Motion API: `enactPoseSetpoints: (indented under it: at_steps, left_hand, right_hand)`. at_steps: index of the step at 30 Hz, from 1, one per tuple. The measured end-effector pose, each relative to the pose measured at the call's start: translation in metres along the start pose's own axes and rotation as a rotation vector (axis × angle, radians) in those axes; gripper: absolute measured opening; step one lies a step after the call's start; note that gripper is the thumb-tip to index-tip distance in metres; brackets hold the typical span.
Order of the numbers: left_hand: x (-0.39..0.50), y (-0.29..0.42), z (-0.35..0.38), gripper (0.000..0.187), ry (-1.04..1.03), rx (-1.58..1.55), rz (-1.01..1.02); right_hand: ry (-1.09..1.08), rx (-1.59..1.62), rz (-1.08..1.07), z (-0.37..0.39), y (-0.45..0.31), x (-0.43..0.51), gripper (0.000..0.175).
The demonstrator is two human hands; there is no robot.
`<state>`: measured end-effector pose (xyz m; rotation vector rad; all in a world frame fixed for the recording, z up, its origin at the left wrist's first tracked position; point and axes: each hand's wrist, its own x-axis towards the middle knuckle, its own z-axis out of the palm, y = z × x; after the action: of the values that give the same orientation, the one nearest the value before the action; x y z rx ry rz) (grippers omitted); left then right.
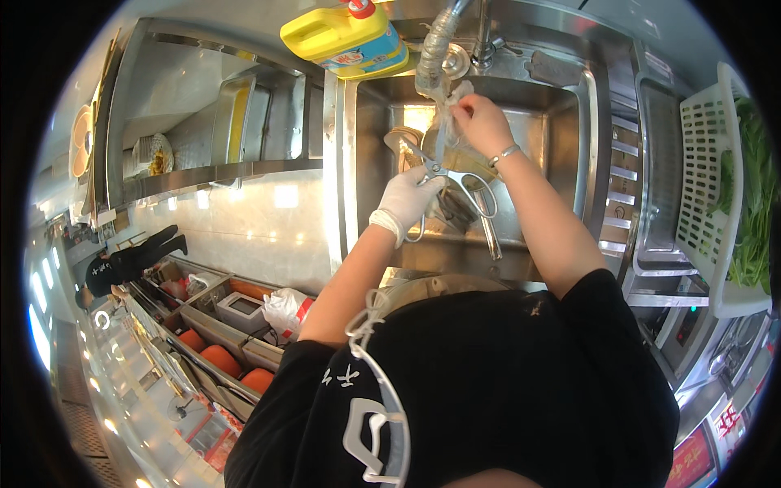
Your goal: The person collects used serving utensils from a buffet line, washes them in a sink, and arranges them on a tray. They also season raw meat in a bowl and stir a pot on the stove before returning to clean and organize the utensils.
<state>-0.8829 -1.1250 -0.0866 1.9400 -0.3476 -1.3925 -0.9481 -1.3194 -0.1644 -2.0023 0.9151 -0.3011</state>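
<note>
My left hand, in a whitish glove, grips a pair of metal scissors near the pivot over a steel sink. The scissors' blades point up towards the wrapped end of a faucet hose. My bare right hand, with a bracelet at the wrist, pinches a crumpled translucent plastic wrap that hangs at the hose's end. Below the hands, a stack of round pieces, several dark utensils and a metal tube lie in the sink.
A yellow detergent jug stands at the sink's upper left corner. A metal faucet rises behind the basin, beside a grey cloth-like item. To the right is a white basket of leafy greens. Another person is far off at left.
</note>
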Motion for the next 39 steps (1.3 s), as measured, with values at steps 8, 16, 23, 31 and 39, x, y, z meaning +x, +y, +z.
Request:
enactPoseSetpoints:
  at_steps: [8,16,23,31,39]
  left_hand:
    - [0.026,-0.034,-0.017,0.033,0.16,0.139,0.248]
    - [0.01,0.036,-0.013,0.03,0.14,0.031,0.137]
    - [0.027,0.02,-0.003,0.038,0.112,-0.137,0.178]
    - [-0.005,0.024,-0.014,0.038,0.191,-0.1,0.203]
    - [-0.035,-0.005,-0.008,0.039,0.247,-0.23,0.214]
  right_hand:
    - [-0.094,0.379,0.034,0.004,-0.036,0.006,0.035]
    - [-0.277,0.629,0.301,0.0,-0.006,-0.002,0.022]
    - [-0.248,0.842,0.365,0.004,-0.003,0.02,0.013]
    - [-0.347,1.048,0.371,0.001,-0.006,0.027,0.016]
    - [-0.662,0.557,0.239,-0.014,-0.012,-0.082,0.026]
